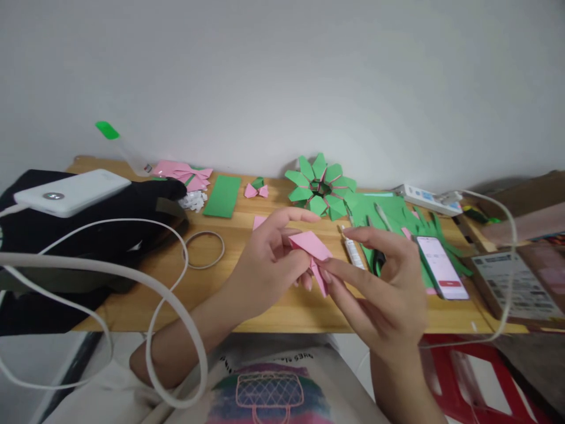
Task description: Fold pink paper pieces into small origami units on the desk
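Observation:
A folded piece of pink paper (pixel 310 244) is held up over the front of the wooden table, with a narrow flap pointing down. My left hand (pixel 269 259) grips its left side, thumb pressed on the front; the fingers behind are partly hidden. On the lower right, my right hand (pixel 375 282) pinches the flap between thumb and a fingertip, index finger raised. Behind my hands stands a ring of green and pink folded paper (pixel 321 185). A small pink and green folded piece (pixel 256 188) and a green paper rectangle (pixel 223 196) lie left of it.
A tube (pixel 353 252), green paper sheets (pixel 388 212) and a phone (pixel 441 268) lie to the right, near a power strip (pixel 430 199). At left, a white power bank (pixel 73 191) rests on a black bag (pixel 145 206). White cables (pixel 176 306) loop across the left foreground.

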Demonstrator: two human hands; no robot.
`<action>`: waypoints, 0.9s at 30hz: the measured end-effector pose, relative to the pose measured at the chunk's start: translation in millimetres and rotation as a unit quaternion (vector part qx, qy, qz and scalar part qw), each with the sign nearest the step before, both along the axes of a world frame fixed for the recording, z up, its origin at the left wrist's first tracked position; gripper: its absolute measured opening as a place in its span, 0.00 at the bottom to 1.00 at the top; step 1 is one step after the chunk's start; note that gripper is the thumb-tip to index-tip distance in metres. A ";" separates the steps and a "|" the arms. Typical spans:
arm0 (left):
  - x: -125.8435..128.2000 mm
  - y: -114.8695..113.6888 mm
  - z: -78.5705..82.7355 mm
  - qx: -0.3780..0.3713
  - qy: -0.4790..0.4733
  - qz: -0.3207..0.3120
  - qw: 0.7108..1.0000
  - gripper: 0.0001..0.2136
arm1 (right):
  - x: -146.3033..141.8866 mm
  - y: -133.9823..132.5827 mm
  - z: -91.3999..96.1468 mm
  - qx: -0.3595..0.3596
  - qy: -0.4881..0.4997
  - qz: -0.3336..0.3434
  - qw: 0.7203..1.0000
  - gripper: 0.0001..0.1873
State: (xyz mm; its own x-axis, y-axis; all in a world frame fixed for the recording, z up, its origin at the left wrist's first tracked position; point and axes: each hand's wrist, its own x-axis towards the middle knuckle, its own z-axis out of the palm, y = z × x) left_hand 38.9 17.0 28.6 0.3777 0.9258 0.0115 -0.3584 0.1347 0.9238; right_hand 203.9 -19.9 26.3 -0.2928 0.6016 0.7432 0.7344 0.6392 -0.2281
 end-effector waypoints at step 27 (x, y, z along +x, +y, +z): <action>-2.1 40.4 32.3 -0.042 -0.045 -0.014 0.998 0.18 | -2.3 48.6 26.9 -0.014 -0.022 0.060 0.998 0.10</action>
State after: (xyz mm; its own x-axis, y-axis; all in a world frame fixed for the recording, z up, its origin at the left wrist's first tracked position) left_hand 36.8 57.4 60.8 0.4041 0.9142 -0.0305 -0.4345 0.2212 0.8731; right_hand 201.6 28.7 53.2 -0.3961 0.5805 0.7115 0.6631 0.7168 -0.2157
